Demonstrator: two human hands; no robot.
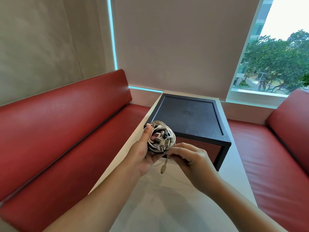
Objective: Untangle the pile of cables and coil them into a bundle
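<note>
Beside the red bench (63, 131) on the left, the left hand (142, 153) was closed around the cable bundle (161, 138). Its thumb lay up the near side and its fingers curled behind, holding the white coil in the air above the pale surface (167, 206). Several plugs were crowded in the coil's middle. Below the coil hung one loose tail (163, 167), its connector dangling free, just above the surface.

The right hand (192, 159) met that tail at the coil's lower edge, fingertips curled and apparently pinching the cord where it left the bundle. The exact contact was hard to make out.

The task looked nearly done, with securing this last end as the step in hand. To do it well, the left-hand grip should stay firm so the loops do not spring apart. The right hand should lead the tail around or through the coil with light tension, not a hard pull that could drag out the tucked plugs. The connector should end up snug against the loops.

The black box (189, 118) stood just behind the hands — worth keeping clear of.
</note>
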